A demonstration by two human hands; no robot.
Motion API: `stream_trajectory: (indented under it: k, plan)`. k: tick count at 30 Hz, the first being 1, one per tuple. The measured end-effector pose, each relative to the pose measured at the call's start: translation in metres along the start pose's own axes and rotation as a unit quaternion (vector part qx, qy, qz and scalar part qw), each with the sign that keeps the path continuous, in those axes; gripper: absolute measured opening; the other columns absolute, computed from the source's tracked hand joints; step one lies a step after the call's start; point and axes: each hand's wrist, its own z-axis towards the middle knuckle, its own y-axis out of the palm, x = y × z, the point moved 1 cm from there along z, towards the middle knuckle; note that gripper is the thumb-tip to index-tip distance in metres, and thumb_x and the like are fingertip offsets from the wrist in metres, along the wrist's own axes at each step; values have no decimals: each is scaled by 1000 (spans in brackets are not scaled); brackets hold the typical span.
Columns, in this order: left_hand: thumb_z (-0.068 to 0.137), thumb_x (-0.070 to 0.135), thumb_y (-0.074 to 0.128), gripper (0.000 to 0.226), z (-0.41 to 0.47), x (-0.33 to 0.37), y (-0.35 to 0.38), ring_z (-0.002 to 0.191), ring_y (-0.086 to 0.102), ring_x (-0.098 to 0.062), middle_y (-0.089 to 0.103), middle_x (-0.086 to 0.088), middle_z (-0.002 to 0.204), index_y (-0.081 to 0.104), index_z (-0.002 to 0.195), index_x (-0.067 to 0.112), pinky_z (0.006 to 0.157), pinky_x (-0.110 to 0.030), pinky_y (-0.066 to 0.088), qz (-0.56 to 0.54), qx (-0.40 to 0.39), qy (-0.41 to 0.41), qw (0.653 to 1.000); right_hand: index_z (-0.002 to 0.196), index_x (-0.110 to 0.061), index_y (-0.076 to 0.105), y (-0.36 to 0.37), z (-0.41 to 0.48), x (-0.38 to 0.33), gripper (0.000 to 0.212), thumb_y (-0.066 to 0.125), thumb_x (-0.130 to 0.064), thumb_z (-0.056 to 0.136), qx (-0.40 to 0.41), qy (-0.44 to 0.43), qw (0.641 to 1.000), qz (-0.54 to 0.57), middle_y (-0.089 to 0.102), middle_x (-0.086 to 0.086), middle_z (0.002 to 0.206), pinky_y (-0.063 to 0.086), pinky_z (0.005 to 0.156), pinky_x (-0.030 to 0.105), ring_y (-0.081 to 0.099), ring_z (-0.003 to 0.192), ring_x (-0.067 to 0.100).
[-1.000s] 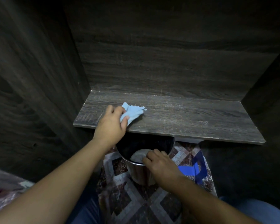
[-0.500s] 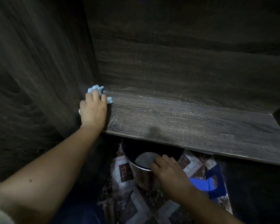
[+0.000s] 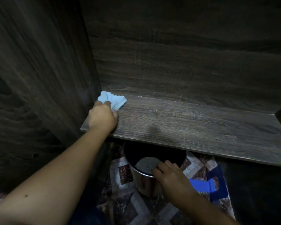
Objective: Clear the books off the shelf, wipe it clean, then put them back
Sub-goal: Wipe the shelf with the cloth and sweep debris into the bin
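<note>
A light blue cloth [image 3: 112, 100] lay bunched in the back left corner of the dark wood-grain shelf [image 3: 193, 127].
The left hand [image 3: 102, 118] gripped it, pressing it onto the shelf against the side wall [image 3: 39, 78]; the shelf's level surface showed pale scuffs and scratches along its length.

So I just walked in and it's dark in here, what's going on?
A person is wiping a bare wooden shelf. The left hand grips a light blue cloth and presses it into the shelf's back left corner, against the side wall. The right hand holds the rim of a metal bucket that stands below the shelf's front edge. No books are in view, so the shelf looks cleared and the wiping step is under way.
</note>
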Motion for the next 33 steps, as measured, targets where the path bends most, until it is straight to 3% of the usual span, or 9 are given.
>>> stream_trajectory:
  k: [5,8,10,13,16,19,24,31,33]
  plan:
    - [88,33,60,35,-18,35,4,100,58,-37,57,-14,116,62,121,23,82,-36,45,-107,-23,84,990,70,-24,60,5,0,-1,20,58,-21,50,-22,-13,1000,4,55,-5,73,34,60,25,43,73,16]
    - [86,22,62,33,-11,32,-2,100,55,-37,52,-16,116,65,118,17,87,-38,44,-164,62,64,982,71,-23,61,7,1,-1,21,54,-17,52,-22,-4,1000,12,55,-4,73,26,63,26,39,74,16]
    - [84,16,64,32,2,21,-7,102,51,-38,48,-18,118,64,116,12,87,-43,44,-129,144,40,980,73,-22,60,7,2,1,21,46,-17,58,-19,-4,1000,7,56,-3,74,23,63,27,38,76,17]
    - [84,4,62,21,23,-1,-6,90,53,-42,50,-24,113,63,105,3,65,-47,49,13,204,32,978,75,-22,60,4,2,2,25,38,-19,63,-13,-3,1000,11,56,-3,75,22,64,28,37,77,17]
    - [82,-4,59,18,32,-14,5,79,56,-42,53,-29,106,65,98,-5,55,-42,49,115,178,83,974,75,-21,60,2,4,2,24,39,-19,64,-9,3,1000,14,56,-3,75,22,64,27,37,76,17]
    - [92,4,47,27,36,-10,17,99,53,-41,48,-25,123,59,116,-2,69,-42,49,137,87,65,985,74,-20,59,3,5,6,21,40,-18,66,-5,11,1000,15,54,-2,75,21,63,28,37,75,17]
    - [95,25,49,32,48,2,8,106,56,-41,55,-23,119,59,120,8,85,-40,46,43,9,-15,999,71,-20,59,3,2,9,23,38,-17,64,-3,16,1000,9,54,-2,73,20,63,28,36,75,17]
    - [87,22,57,31,15,36,6,100,61,-35,70,-12,107,70,114,28,81,-35,48,-130,-61,150,978,69,-20,59,5,0,8,22,38,-21,65,-5,16,1000,7,56,-2,72,21,62,29,37,74,17]
    - [84,20,58,31,14,34,2,100,61,-35,69,-14,108,72,111,24,84,-35,48,-204,-22,143,968,70,-20,58,5,1,8,20,38,-21,65,-4,14,1000,15,55,-2,73,21,63,29,37,74,18]
